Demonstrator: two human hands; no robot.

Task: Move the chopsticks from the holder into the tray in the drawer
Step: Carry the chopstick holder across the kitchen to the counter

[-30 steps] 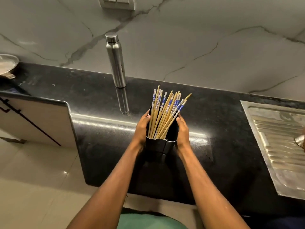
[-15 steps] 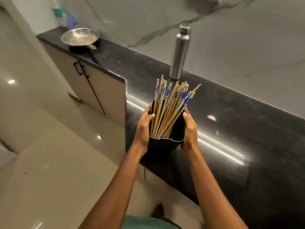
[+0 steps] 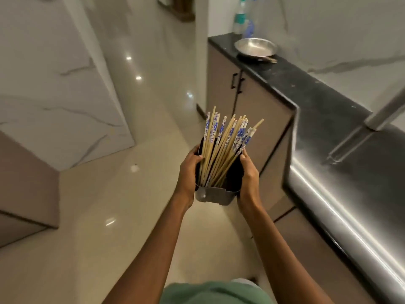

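Zero chopsticks [image 3: 221,150] moved; left hand [image 3: 189,172] and right hand [image 3: 248,174] clamp holder [image 3: 215,194]; counter [image 3: 341,137] at 3 o'clock, drawer unseen.

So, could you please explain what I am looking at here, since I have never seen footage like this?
There is no machine: a person wears a camera on the head, looking down at their own bare arms. The left hand and right hand each grip one side of a dark holder full of chopsticks, some plain, some patterned blue. It is carried above the pale floor. To the right runs a black counter bearing a steel pan.
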